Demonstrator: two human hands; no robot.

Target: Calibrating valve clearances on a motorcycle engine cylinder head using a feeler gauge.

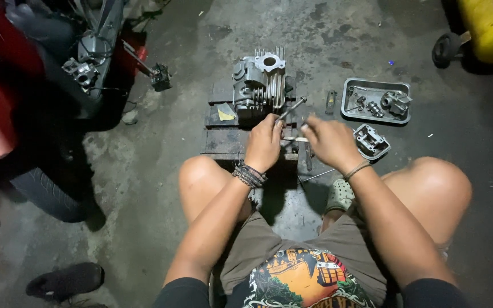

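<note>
- Sitting at upper centre of the frame, a finned grey engine cylinder head (259,85) rests on a dark wooden block (226,137) on the concrete floor (161,188).
- Just below it, the left hand (263,142) is closed around a slim metal rod (292,106) that slants up toward the fins.
- Right beside it, the right hand (331,141) has its fingers curled, pinching a thin metal pin (293,138) that lies across toward the left hand.
- A small metal cover (371,141) lies on the floor just right of the right hand.
- Further right, a rectangular metal tray (349,108) holds small engine parts.
- At upper left, a red motorcycle (7,102) stands; its tyre shows lower down.
- A yellow container (492,28) sits in the upper right corner.
- A dark shoe (67,280) lies at lower left.
</note>
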